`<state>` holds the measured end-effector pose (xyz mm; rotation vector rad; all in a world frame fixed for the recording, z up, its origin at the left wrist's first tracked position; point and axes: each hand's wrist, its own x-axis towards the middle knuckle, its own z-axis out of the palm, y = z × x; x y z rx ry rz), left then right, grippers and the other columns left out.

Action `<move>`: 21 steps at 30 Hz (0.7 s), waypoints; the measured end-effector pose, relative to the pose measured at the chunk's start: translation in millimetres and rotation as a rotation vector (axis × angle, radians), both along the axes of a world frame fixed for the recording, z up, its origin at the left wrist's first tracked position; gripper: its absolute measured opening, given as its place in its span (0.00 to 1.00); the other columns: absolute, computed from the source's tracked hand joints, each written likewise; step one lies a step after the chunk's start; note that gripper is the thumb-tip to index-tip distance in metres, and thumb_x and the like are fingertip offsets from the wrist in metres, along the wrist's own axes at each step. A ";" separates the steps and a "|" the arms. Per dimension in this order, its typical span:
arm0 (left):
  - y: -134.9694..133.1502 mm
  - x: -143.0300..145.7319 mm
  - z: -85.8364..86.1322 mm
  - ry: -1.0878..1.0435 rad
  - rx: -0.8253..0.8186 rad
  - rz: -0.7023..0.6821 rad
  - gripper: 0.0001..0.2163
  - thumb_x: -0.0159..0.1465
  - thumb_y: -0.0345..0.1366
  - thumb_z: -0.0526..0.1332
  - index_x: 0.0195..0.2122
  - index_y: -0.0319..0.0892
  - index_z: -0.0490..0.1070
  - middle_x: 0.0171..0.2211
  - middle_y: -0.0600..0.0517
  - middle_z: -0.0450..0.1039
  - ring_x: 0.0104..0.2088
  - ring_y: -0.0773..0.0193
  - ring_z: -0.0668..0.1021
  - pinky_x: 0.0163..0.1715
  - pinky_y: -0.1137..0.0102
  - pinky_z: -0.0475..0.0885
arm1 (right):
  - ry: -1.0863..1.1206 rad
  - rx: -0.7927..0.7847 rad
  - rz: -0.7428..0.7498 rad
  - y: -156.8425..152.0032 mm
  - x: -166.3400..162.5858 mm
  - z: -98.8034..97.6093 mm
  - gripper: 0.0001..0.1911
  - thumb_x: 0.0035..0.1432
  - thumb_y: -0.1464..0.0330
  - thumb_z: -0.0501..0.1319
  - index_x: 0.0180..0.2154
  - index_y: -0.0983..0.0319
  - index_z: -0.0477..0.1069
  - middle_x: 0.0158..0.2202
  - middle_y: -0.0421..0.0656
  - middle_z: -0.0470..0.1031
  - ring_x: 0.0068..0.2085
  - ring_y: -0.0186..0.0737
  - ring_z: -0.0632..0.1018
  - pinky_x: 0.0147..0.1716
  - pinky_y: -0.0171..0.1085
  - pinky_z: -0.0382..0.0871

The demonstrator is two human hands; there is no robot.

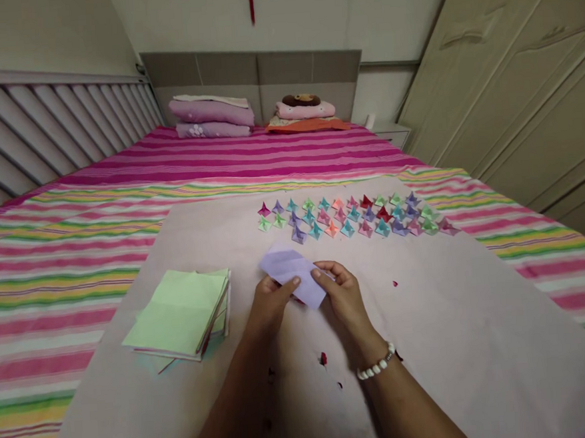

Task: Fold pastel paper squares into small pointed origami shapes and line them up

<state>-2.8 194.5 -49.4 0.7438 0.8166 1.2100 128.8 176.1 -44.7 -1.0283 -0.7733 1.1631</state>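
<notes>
A lilac sheet of origami paper, partly folded, is held up between both my hands above the pale board. My left hand pinches its lower left edge, thumb on top and fingers underneath. On the other side, my right hand grips the right edge in the same way, with the thumb near the right corner. Beyond the paper stand rows of small folded paper boats in several colours. To the left of my hands lies an uneven stack of square paper, pale green on top.
The pale board rests on a bed with a striped cover. Small dark red scraps lie near my forearms. Folded bedding is piled by the headboard. A wardrobe stands at the right.
</notes>
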 end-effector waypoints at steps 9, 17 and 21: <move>6.1 -8.9 1.9 -0.148 -0.017 0.135 0.16 0.48 0.33 0.71 0.39 0.38 0.75 0.40 0.46 0.79 0.43 0.56 0.79 0.48 0.60 0.72 | -0.220 0.197 0.135 -5.0 -2.5 -1.2 0.24 0.49 0.73 0.61 0.49 0.52 0.73 0.52 0.41 0.74 0.45 0.43 0.75 0.38 0.39 0.70; 4.4 -10.9 1.8 -0.121 0.005 0.128 0.15 0.49 0.33 0.70 0.39 0.38 0.75 0.40 0.46 0.79 0.43 0.56 0.79 0.47 0.61 0.71 | -0.426 0.325 0.151 -4.0 -6.8 -8.1 0.15 0.48 0.74 0.63 0.38 0.54 0.79 0.51 0.45 0.72 0.52 0.46 0.72 0.47 0.41 0.68; 2.6 -10.2 1.0 -0.089 -0.030 0.097 0.14 0.51 0.34 0.70 0.39 0.40 0.76 0.40 0.48 0.78 0.40 0.60 0.78 0.43 0.65 0.71 | -0.356 0.274 0.057 -2.6 -6.2 -5.6 0.05 0.48 0.69 0.67 0.31 0.57 0.79 0.48 0.46 0.72 0.49 0.46 0.73 0.47 0.43 0.68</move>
